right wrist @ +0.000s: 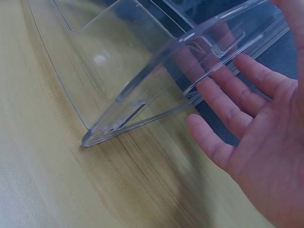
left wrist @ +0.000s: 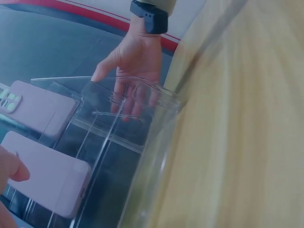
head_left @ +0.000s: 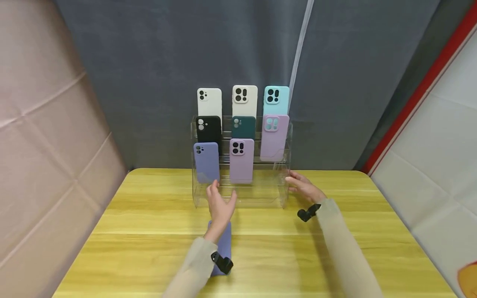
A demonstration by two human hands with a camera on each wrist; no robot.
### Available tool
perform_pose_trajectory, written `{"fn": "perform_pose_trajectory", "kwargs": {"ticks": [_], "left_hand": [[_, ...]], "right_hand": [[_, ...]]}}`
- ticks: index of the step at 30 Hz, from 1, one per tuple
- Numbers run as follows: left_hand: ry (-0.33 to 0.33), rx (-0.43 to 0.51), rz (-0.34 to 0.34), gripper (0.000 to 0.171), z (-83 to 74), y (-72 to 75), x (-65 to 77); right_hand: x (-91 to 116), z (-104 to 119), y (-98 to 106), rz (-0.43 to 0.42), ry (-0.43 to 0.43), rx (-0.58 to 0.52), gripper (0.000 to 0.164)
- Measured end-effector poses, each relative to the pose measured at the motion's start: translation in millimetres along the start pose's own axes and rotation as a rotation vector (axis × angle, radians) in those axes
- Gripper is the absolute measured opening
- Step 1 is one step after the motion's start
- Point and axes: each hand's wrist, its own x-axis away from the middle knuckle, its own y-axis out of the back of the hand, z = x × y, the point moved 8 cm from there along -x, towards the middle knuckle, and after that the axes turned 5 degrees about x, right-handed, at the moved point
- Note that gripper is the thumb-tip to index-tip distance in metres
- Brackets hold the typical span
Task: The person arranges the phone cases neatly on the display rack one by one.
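A clear acrylic tiered stand (head_left: 266, 194) holds several phone cases in rows. My left hand (head_left: 221, 207) is before its lower left part, fingers spread, nearest to a periwinkle phone case (head_left: 206, 163) and a lilac phone case (head_left: 241, 165); whether a fingertip touches either cannot be told. Beneath my left wrist, another periwinkle phone case (head_left: 225, 244) lies on the table, partly hidden by the forearm. At the stand's right side is my right hand (head_left: 303, 188), holding nothing. In the right wrist view its extended fingers (right wrist: 225, 107) lie along the clear side panel (right wrist: 156, 71), some seen through it.
Higher on the stand are white cases (head_left: 210, 103), a black case (head_left: 208, 129), a dark green case (head_left: 243, 127), a light blue case (head_left: 276, 101) and another lilac case (head_left: 273, 140). A grey curtain (head_left: 167, 62) hangs behind the wooden table (head_left: 149, 231).
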Motion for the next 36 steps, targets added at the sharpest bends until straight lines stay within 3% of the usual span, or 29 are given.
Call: {"fn": "perform_pose_trajectory", "kwargs": {"ticks": [4,10,13,21,26,36], "left_hand": [[0.068,-0.051,0.056,0.071,10.1,5.4,12.7],[0.111,-0.203,0.124,0.077,24.4,11.0,33.1],[0.120,-0.259,0.128,0.078,32.0,16.1,41.3],[0.208,-0.292,0.114,0.074,53.6,33.4,58.5],[0.201,-0.387,0.152,0.084,59.6,36.9,63.6],[0.095,-0.620,0.258,0.102,60.7,25.0,68.6]], "right_hand": [[-0.1,2.6,-0.5,0.008,0.022,-0.011,0.071],[-0.5,2.0,-0.8,0.007,0.017,-0.018,0.069],[-0.6,3.3,-2.3,0.009,0.017,-0.018,0.070],[0.2,0.9,-1.1,0.010,0.005,-0.007,0.075],[1.2,1.1,0.9,0.005,-0.012,0.021,0.075],[0.3,1.6,-0.4,0.006,-0.011,0.019,0.075]]}}
